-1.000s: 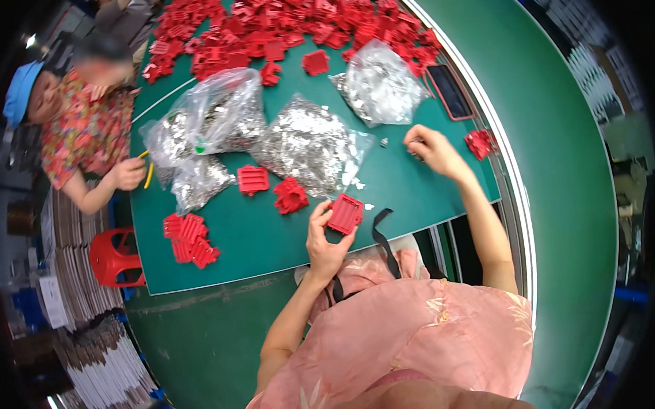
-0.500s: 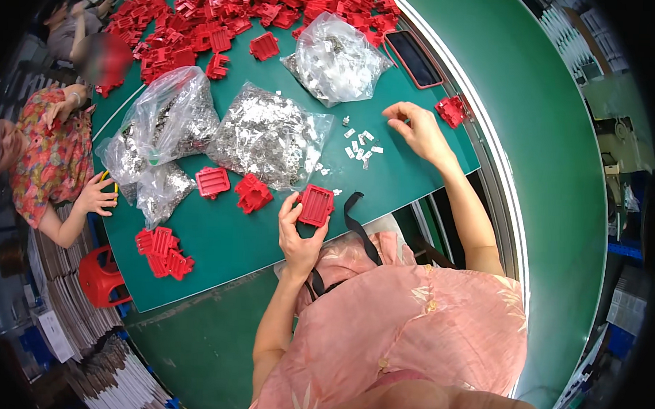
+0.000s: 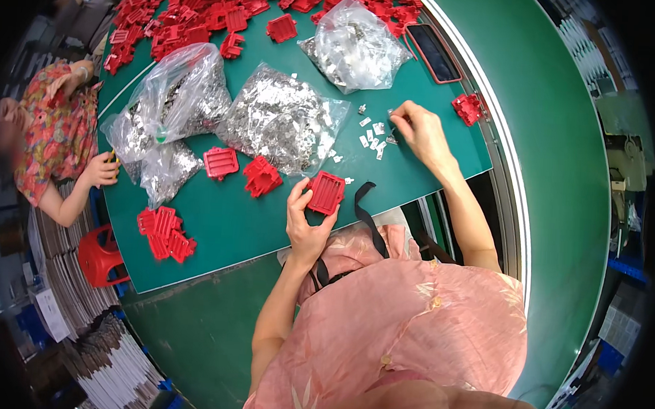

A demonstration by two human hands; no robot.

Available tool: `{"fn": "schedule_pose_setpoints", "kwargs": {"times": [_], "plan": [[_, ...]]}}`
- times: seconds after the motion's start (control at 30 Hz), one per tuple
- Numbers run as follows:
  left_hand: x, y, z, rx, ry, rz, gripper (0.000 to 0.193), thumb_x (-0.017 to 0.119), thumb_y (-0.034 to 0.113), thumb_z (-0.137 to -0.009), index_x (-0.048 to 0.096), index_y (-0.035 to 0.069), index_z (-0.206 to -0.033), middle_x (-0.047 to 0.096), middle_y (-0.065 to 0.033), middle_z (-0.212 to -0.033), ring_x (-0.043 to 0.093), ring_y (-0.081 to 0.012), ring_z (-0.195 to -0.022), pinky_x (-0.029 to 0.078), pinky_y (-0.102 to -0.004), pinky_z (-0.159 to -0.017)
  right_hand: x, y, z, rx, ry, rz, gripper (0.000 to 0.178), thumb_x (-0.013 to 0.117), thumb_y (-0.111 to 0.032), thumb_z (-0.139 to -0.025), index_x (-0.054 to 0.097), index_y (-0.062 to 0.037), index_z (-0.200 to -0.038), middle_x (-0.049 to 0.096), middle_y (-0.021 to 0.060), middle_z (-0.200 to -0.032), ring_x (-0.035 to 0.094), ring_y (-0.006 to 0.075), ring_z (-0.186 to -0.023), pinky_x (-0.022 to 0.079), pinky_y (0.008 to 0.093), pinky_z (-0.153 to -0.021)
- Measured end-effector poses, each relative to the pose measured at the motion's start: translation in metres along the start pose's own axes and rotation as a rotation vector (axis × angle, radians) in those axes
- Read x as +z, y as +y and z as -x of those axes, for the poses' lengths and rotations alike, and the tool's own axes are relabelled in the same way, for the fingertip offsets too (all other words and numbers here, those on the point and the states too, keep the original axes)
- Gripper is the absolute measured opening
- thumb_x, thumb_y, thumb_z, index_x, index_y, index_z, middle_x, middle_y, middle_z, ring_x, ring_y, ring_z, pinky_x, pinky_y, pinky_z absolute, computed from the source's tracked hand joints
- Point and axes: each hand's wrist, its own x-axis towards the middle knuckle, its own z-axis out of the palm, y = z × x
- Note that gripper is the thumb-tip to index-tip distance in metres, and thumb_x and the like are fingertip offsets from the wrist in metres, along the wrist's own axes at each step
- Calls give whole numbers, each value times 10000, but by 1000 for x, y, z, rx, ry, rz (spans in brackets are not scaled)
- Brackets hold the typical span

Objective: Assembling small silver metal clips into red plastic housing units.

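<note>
At the table's near edge, my left hand grips a red plastic battery-holder-like part with ribbed slots, thumb and fingers on its sides. My right hand is over the table to the right, thumb and fingertips pinched together; whatever they hold is too small to make out. Just left of those fingertips lie several small silvery metal pieces. An opened clear bag of metal pieces lies left of them, with another bag behind. Two more red parts rest to the left of my left hand.
A big heap of red parts covers the table's far side. Left stand a tall bag and a small stack of red parts. A phone lies at the right edge. A co-worker's hand touches the left edge.
My right hand has closed its fingers into a pinch beside the loose metal pieces. My left hand keeps hold of the red part. The whole view has shifted slightly.
</note>
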Motion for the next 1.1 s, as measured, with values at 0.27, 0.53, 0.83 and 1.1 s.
{"fn": "schedule_pose_setpoints", "kwargs": {"times": [0.27,0.53,0.83,1.1], "plan": [[-2,2,0,12,16,42,631,868,-37,-750,488,-3,-1252,502,-246,-1447,655,-298,-1182,613,-375,-917,-18,-25,29,-155,-266,194,62,651,-15,-880,650,25,-928,617,174,-901,609,357,-905,504,428,-821],[-6,1,-1,-120,-4,193,647,845,-67,-761,462,-12,-1279,462,-250,-1488,634,-289,-1216,590,-380,-968,16,-24,51,-227,-285,354,189,565,-21,-874,646,7,-1043,586,157,-962,581,334,-964,496,416,-865],[-4,1,0,-84,-19,90,606,842,-30,-763,509,14,-1268,507,-240,-1461,623,-312,-1244,573,-395,-990,18,-57,45,-206,-248,35,317,628,48,-854,645,16,-1168,618,146,-961,617,312,-929,513,399,-852],[-5,8,-2,-67,-11,55,680,840,-19,-732,480,50,-1305,538,-234,-1435,602,-406,-1247,518,-440,-1020,34,-86,37,27,-486,-316,229,699,-9,-871,717,21,-1098,663,75,-841,631,154,-759,518,305,-701]]}}
